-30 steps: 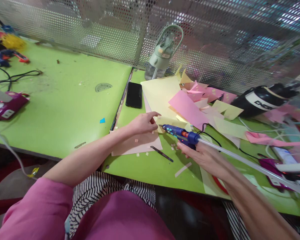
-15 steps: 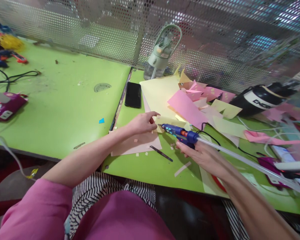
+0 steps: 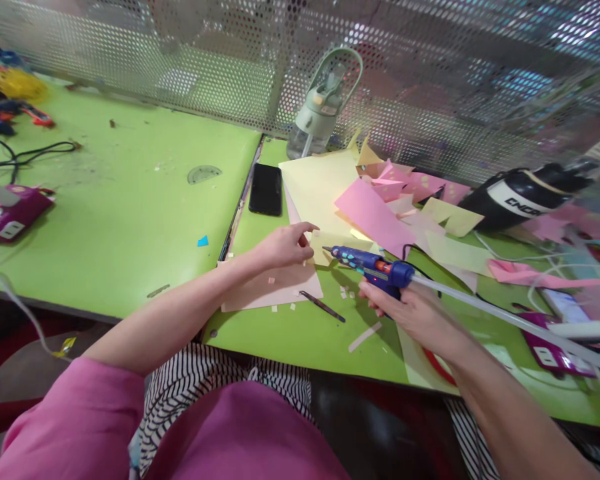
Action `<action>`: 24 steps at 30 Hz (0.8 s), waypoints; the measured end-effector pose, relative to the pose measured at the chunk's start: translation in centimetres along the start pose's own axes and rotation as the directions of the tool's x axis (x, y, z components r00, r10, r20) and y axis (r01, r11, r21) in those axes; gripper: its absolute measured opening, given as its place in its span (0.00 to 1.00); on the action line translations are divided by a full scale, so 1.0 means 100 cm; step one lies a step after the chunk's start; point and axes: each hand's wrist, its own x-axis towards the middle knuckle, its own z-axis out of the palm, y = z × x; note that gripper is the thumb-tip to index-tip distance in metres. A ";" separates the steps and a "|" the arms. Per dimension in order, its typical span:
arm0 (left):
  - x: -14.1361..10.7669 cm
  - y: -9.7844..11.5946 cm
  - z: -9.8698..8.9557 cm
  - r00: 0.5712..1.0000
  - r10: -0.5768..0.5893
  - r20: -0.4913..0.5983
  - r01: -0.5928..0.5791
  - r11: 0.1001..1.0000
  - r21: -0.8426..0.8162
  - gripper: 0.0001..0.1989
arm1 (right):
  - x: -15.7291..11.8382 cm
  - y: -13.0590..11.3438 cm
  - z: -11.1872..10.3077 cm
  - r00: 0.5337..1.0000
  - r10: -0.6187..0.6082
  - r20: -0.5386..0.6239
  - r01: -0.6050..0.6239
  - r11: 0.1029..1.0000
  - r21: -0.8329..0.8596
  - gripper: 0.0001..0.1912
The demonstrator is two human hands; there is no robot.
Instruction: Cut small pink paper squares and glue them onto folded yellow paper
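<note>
My right hand (image 3: 400,303) is wrapped round the grip of a blue hot glue gun (image 3: 367,261), and a long clear glue stick (image 3: 485,308) runs out of its back. The nozzle points left, over a small pale yellow paper (image 3: 337,245). At that paper's left edge, my left hand (image 3: 287,245) has its thumb and forefinger closed on it. Under my left wrist lies a pale pink sheet (image 3: 253,293) with tiny paper squares on it. Dark tweezers (image 3: 323,307) rest on the green table in front of the hands.
Behind the hands are a black phone (image 3: 265,190), a green-lidded water bottle (image 3: 316,120) and pink paper (image 3: 375,212) in a heap. A black bottle (image 3: 517,200) lies at right, near a purple power strip (image 3: 555,347) and cables. A protractor (image 3: 204,175) lies left. Perforated metal closes the back.
My right hand has drawn the glue gun a little to the right, so its nozzle is farther from my left fingers. My left hand stays in place.
</note>
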 end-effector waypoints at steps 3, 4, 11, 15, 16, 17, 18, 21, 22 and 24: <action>0.001 -0.002 0.001 1.000 0.016 -0.006 -0.016 1.000 -0.017 0.29 | 0.001 -0.004 0.002 0.998 0.055 0.037 -0.054 0.997 -0.049 0.22; 0.001 -0.002 0.001 1.000 0.023 -0.012 -0.023 1.000 -0.017 0.29 | 0.001 -0.004 0.003 0.998 0.055 0.040 -0.053 0.997 -0.058 0.22; 0.000 0.000 0.000 0.999 0.032 -0.009 -0.032 0.999 -0.007 0.28 | 0.002 -0.001 0.007 0.998 0.056 0.034 -0.054 0.997 -0.051 0.24; 0.000 0.001 0.000 0.999 0.033 -0.011 -0.033 0.999 -0.015 0.28 | 0.002 -0.006 0.006 0.997 0.069 0.026 -0.067 0.995 -0.078 0.25; 0.000 0.001 0.000 0.999 0.032 -0.010 -0.033 0.999 -0.018 0.29 | 0.002 -0.007 0.006 0.997 0.071 0.020 -0.069 0.994 -0.085 0.26; 0.000 0.001 0.000 0.999 0.032 -0.009 -0.032 0.999 -0.019 0.29 | 0.002 -0.008 0.005 0.997 0.072 0.012 -0.070 0.993 -0.092 0.26; 0.000 0.001 0.000 0.999 0.031 -0.008 -0.031 0.999 -0.018 0.29 | 0.002 -0.010 0.005 0.997 0.072 0.013 -0.070 0.993 -0.098 0.27; -0.001 0.002 0.000 1.000 0.028 -0.007 -0.028 1.000 -0.012 0.29 | 0.002 -0.012 0.004 0.997 0.067 0.027 -0.064 0.992 -0.108 0.26; -0.001 0.002 0.000 1.000 0.027 -0.008 -0.027 1.000 -0.011 0.28 | 0.002 -0.012 0.003 0.997 0.068 0.032 -0.064 0.992 -0.106 0.26; -0.001 0.003 0.000 1.000 0.026 -0.005 -0.026 1.000 -0.013 0.28 | 0.001 -0.013 0.003 0.997 0.072 0.031 -0.069 0.993 -0.094 0.26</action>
